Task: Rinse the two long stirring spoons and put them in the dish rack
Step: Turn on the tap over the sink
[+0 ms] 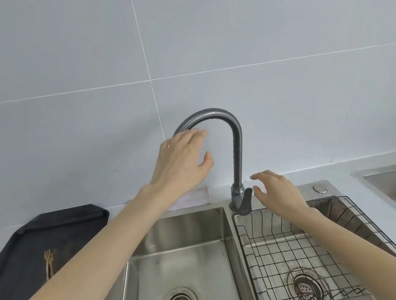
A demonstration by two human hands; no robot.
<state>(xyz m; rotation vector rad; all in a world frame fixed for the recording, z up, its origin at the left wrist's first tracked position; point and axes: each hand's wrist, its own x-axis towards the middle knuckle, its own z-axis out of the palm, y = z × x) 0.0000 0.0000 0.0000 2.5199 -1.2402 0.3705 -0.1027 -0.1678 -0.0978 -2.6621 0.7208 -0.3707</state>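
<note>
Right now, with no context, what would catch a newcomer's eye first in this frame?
Two bare hands converge on the gooseneck faucet at centre: the left hand at its spout end, the right hand open just beside the lever. Below lies a steel double sink, with a black wire dish rack sitting in the right basin.

Pale grey wall tiles (pixel 250 26), white grout. Faucet (pixel 236 144) dull grey metal. Sink (pixel 178 232) brushed silver. Dish rack (pixel 284 252) black wire grid. Mat (pixel 27 252) at counter's left edge dark charcoal (tan object on it, unclear).
</note>
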